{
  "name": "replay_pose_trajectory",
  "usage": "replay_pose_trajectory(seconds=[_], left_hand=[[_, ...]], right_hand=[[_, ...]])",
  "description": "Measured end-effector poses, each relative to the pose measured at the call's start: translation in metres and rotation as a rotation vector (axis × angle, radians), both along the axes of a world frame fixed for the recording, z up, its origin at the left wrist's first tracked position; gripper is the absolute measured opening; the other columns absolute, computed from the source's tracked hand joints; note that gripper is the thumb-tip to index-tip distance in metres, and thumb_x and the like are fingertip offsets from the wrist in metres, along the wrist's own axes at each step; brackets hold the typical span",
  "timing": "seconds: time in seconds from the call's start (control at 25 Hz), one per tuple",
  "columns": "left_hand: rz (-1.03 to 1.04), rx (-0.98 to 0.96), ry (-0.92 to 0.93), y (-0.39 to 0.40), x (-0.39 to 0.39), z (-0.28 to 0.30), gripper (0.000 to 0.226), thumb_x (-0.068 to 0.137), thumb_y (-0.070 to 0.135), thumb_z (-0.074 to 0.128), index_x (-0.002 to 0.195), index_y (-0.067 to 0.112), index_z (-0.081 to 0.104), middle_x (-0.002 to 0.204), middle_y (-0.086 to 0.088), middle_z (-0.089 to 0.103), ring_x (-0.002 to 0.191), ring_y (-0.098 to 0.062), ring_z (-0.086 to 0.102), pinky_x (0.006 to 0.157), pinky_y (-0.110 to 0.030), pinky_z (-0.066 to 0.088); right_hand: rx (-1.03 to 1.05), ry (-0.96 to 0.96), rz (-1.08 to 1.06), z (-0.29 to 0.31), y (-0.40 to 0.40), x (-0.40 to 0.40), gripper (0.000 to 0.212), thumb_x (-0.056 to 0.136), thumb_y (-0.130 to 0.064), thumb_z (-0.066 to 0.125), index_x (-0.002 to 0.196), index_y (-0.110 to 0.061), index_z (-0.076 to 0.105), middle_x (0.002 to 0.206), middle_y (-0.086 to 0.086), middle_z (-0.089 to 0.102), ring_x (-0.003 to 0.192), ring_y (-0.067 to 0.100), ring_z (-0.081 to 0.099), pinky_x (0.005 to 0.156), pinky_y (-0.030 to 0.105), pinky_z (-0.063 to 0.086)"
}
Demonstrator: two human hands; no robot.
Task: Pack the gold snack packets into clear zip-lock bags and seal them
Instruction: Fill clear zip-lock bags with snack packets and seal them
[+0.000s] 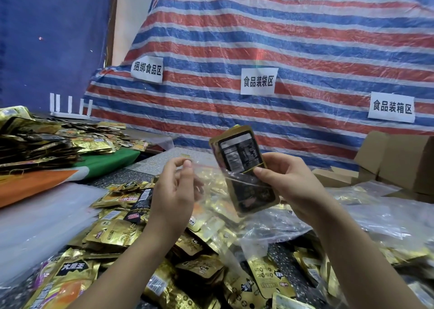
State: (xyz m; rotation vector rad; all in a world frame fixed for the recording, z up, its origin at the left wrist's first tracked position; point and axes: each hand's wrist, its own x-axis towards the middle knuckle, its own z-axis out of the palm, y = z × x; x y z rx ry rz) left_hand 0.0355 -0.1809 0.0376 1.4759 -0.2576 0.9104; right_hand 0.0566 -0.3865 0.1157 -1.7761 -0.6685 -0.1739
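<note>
1. Head view, hands: right hand [285,182] grips a small stack of gold snack packets [242,151], thumb on the front near the black label, fingers curled behind. The stack stands roughly upright, tilted a bit left, back labels facing the camera.
2. Lower half of the stack sits inside a clear zip-lock bag [211,191]; upper half sticks out above the bag mouth. The bag hangs in the air between both hands, above the table.
3. Left hand [175,189] pinches the bag's top edge between thumb and fingertips, other fingers loosely curled. Exact contact with the plastic is hard to see since the film is transparent.
4. Loose gold packets [112,233] lie heaped on the speckled table [279,252] under and in front of the hands, overlapping, some face up, some face down.
5. Left side: a stack of empty clear bags [47,214] lies flat beside the heap. Behind it an orange sheet [30,186] and a green sheet [110,160], with a bigger pile of gold packets [35,139] on top, far left.
6. Right side: filled clear bags [375,214] with gold packets inside lie piled, crinkled. Open cardboard boxes [399,160] behind them at the right edge.
7. Back: a red-white-blue striped tarp [281,38] with three white paper signs [259,81] carrying Chinese text. A white rack-like item [70,107] stands at the back left, too small to identify.
</note>
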Motion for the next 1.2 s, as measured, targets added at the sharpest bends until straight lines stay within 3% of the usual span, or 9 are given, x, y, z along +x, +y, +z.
replay_pose_trajectory(seconds=[0.16, 0.36, 0.48, 0.72, 0.8, 0.88, 0.96, 1.08, 1.2], left_hand=[[-0.017, -0.006, 0.091, 0.001, 0.004, -0.001, 0.025, 0.097, 0.037, 0.053, 0.084, 0.028, 0.073, 0.081, 0.002, 0.074, 0.076, -0.018, 0.071, 0.068, -0.035, 0.061], [0.031, -0.043, 0.099, 0.005, 0.005, 0.001, 0.031, 0.101, 0.028, 0.052, 0.079, 0.033, 0.074, 0.073, 0.004, 0.073, 0.06, -0.003, 0.065, 0.056, -0.018, 0.053], [0.044, -0.045, 0.102, 0.003, 0.003, 0.0, 0.031, 0.101, 0.03, 0.051, 0.079, 0.034, 0.074, 0.072, 0.003, 0.072, 0.059, -0.003, 0.063, 0.054, -0.017, 0.052], [0.053, -0.056, 0.081, 0.0, 0.0, 0.002, 0.031, 0.101, 0.029, 0.051, 0.08, 0.033, 0.074, 0.076, 0.007, 0.073, 0.059, 0.002, 0.061, 0.054, -0.013, 0.049], [0.055, -0.044, 0.103, 0.0, 0.0, 0.002, 0.03, 0.101, 0.031, 0.052, 0.08, 0.034, 0.074, 0.079, 0.002, 0.074, 0.068, -0.007, 0.067, 0.064, -0.029, 0.058], [0.053, -0.029, 0.111, -0.001, 0.0, 0.003, 0.029, 0.1, 0.033, 0.053, 0.081, 0.033, 0.075, 0.081, -0.006, 0.074, 0.077, -0.027, 0.071, 0.074, -0.051, 0.06], [0.067, -0.012, 0.1, -0.002, -0.002, 0.003, 0.028, 0.1, 0.033, 0.053, 0.082, 0.037, 0.075, 0.079, -0.006, 0.074, 0.078, -0.032, 0.07, 0.075, -0.056, 0.058], [0.072, -0.013, 0.095, -0.004, -0.005, 0.004, 0.029, 0.1, 0.032, 0.053, 0.082, 0.04, 0.075, 0.073, -0.004, 0.073, 0.065, -0.025, 0.068, 0.062, -0.05, 0.059], [0.063, -0.021, 0.1, -0.006, -0.006, 0.003, 0.032, 0.1, 0.028, 0.053, 0.079, 0.039, 0.075, 0.063, 0.006, 0.07, 0.052, -0.002, 0.061, 0.048, -0.022, 0.05]], right_hand=[[0.021, 0.035, 0.012, 0.0, -0.003, 0.002, 0.02, 0.094, 0.002, 0.059, 0.104, -0.011, 0.07, 0.094, 0.008, 0.078, 0.085, 0.023, 0.075, 0.068, 0.034, 0.059], [-0.202, 0.008, 0.026, -0.001, 0.001, -0.003, 0.023, 0.092, 0.002, 0.063, 0.097, -0.018, 0.073, 0.092, 0.003, 0.078, 0.083, 0.019, 0.075, 0.067, 0.027, 0.06], [-0.242, -0.01, -0.021, 0.0, 0.002, -0.005, 0.02, 0.092, 0.002, 0.063, 0.094, -0.016, 0.073, 0.088, 0.001, 0.078, 0.077, 0.012, 0.074, 0.062, 0.02, 0.056], [-0.326, 0.053, -0.055, 0.007, -0.004, -0.008, 0.012, 0.092, -0.004, 0.065, 0.095, -0.012, 0.073, 0.086, 0.003, 0.078, 0.081, 0.016, 0.074, 0.071, 0.027, 0.057], [-0.424, 0.033, -0.08, 0.009, -0.004, -0.011, 0.01, 0.092, -0.008, 0.067, 0.092, -0.015, 0.074, 0.083, 0.0, 0.077, 0.078, 0.011, 0.073, 0.069, 0.025, 0.055], [-0.514, 0.016, -0.09, 0.009, -0.002, -0.013, 0.008, 0.091, -0.011, 0.068, 0.09, -0.019, 0.071, 0.081, -0.001, 0.076, 0.073, 0.008, 0.071, 0.065, 0.022, 0.052], [-0.511, 0.052, -0.062, 0.009, -0.001, -0.013, 0.013, 0.091, -0.011, 0.068, 0.1, -0.02, 0.066, 0.087, 0.002, 0.076, 0.078, 0.012, 0.072, 0.064, 0.024, 0.054], [-0.497, 0.057, -0.039, 0.005, 0.001, -0.012, 0.021, 0.091, -0.014, 0.067, 0.109, -0.023, 0.058, 0.093, 0.005, 0.076, 0.083, 0.018, 0.073, 0.064, 0.027, 0.056], [-0.465, 0.021, 0.009, -0.003, 0.007, -0.012, 0.02, 0.093, -0.019, 0.066, 0.112, -0.022, 0.061, 0.086, -0.004, 0.075, 0.072, 0.007, 0.069, 0.055, 0.022, 0.05]])
